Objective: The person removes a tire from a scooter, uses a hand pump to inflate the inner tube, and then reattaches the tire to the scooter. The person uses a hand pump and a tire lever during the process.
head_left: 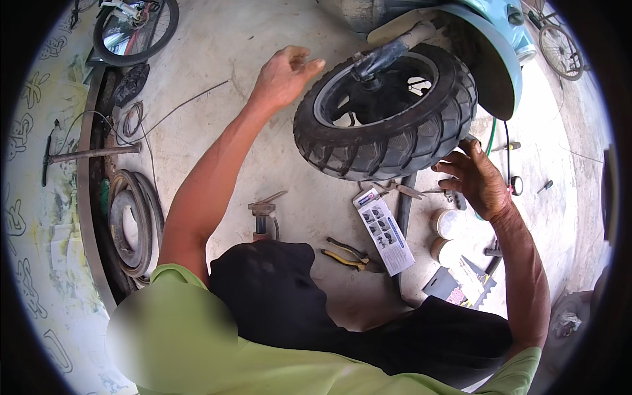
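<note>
A scooter wheel with a chunky black tyre (388, 153) is held off the floor by its grey fork leg (388, 56), below a light blue body panel (508, 66). To the left of the tyre my left hand (286, 78) hovers, empty, with thumb and fingers loosely curled and apart. My right hand (479, 179) is at the lower right of the tyre, its fingers spread. One of its fingertips meets or nearly meets the tread; whether it presses there I cannot tell. Under the wheel lies a white printed box (383, 232), with grey-jawed pliers (403, 189) by its upper end.
Yellow-handled pliers (349, 255) and a hammer-like tool (262, 209) lie before my knees. Two round tubs (447, 224) stand by my right forearm. Old tyres (128, 224), a T-shaped bar (95, 153) and cable are at left. Bicycles (135, 29) stand at the far corners.
</note>
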Motion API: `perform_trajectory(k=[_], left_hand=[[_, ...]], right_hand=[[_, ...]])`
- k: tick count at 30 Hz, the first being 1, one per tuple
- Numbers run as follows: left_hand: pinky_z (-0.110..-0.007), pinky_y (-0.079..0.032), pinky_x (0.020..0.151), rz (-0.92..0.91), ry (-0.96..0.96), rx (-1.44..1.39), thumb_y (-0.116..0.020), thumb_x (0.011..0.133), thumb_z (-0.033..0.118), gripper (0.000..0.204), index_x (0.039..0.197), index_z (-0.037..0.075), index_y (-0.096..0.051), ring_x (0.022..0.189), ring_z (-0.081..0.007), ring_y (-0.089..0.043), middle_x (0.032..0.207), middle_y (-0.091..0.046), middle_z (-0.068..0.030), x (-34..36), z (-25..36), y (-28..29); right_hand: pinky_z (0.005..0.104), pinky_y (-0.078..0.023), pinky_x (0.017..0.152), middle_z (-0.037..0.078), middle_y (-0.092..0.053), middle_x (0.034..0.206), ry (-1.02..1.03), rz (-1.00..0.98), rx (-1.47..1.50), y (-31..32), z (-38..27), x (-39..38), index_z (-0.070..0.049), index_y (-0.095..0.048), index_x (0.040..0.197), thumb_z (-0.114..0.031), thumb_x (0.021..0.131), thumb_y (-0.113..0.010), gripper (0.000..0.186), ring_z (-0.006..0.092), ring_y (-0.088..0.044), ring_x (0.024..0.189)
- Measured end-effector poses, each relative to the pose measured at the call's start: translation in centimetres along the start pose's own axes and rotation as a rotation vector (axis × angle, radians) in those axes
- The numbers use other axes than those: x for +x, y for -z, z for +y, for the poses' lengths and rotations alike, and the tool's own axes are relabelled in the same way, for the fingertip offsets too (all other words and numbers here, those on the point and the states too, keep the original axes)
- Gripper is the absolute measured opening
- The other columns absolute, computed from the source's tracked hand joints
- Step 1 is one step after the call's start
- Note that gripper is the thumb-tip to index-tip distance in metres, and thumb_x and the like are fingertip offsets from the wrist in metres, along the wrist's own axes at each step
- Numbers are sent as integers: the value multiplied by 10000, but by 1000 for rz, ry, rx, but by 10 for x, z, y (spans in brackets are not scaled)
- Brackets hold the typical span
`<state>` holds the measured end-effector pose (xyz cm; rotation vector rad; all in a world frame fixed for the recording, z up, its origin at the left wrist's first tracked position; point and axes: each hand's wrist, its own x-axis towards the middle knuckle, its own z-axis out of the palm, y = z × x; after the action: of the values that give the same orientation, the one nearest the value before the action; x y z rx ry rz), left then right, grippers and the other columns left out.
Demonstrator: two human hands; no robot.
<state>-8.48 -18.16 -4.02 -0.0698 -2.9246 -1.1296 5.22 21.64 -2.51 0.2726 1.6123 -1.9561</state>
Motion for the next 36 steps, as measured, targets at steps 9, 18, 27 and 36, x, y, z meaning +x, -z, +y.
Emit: perform_trajectory(k=[9, 18, 27, 36], left_hand=[[-417, -570, 905, -379, 135, 370, -775, 886, 482, 566, 1152, -16, -738, 1004, -353, -736, 1054, -767, -197, -182, -178, -42], [-379, -565, 876, -287, 542, 2, -768, 909, 493, 530, 1075, -10, -745, 1000, -293, -742, 1013, -772, -177, -211, -199, -21], [-396, -565, 882, -184, 890, -121, -761, 937, 438, 553, 1165, -61, -690, 1010, -307, -736, 1094, -752, -216, -409, -215, -11], [-390, -568, 834, -91, 905, -239, -767, 940, 386, 492, 1140, -57, -690, 933, -275, -727, 1040, -752, -196, -456, -232, -35]], right_hand=[[413, -472, 966, 65, -688, 1268, 62, 208, 74, -25, 16, 16, -88, -571, 1399, -672, 948, -660, 744, 202, -619, 1107], [360, -505, 888, 11, -704, 1182, 63, 234, 177, -23, 16, 17, -150, -629, 1351, -555, 1003, -658, 535, 139, -645, 979], [324, -496, 848, -2, -693, 1142, 50, 237, 158, -40, 12, 17, -136, -619, 1353, -582, 993, -660, 575, 128, -620, 950], [313, -493, 811, -11, -712, 1068, 65, 252, 194, -33, 14, 9, -149, -655, 1269, -536, 1023, -629, 459, 120, -628, 901]])
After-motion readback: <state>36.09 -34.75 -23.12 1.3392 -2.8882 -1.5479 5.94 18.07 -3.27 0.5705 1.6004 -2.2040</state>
